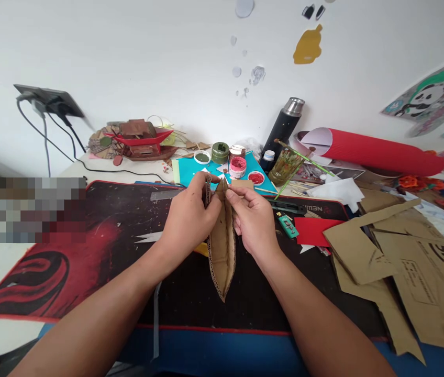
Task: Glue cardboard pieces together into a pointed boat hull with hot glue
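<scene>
A boat-shaped piece of corrugated cardboard point(222, 251) is held upright over a black and red desk mat point(88, 246), its pointed end toward me. My left hand point(188, 217) pinches the far left wall of the cardboard near its top tip. My right hand point(251, 217) pinches the far right wall at the same tip, fingers pressed together. Both hands meet at the far end of the piece.
Cardboard offcuts point(402, 262) lie at the right with red paper point(312, 230). Paint pots point(237, 166), a black flask point(282, 131), a jar of brushes point(287, 166) and a red roll point(375, 152) stand behind. A red model boat point(137, 140) sits at the back left, cables beside it.
</scene>
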The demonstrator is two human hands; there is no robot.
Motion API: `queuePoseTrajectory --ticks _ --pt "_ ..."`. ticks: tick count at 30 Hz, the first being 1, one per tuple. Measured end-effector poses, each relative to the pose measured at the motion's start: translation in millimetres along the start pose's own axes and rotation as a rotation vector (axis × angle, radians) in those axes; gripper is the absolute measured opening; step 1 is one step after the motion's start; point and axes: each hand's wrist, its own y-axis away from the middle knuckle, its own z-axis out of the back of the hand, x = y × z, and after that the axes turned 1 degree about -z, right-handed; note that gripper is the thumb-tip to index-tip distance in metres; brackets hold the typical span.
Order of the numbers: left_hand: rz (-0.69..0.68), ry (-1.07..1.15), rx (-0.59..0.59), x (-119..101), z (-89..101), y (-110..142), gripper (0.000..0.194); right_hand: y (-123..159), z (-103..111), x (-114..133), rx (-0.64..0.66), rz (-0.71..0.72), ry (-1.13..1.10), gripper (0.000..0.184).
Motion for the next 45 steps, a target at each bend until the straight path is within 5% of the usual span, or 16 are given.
queuePoseTrajectory --ticks 45 --pt "-0.06 -0.037 0.028 0.7 4.0 -0.1 0.019 -2.3 0.8 0.5 0.017 -0.09 -0.068 0.037"
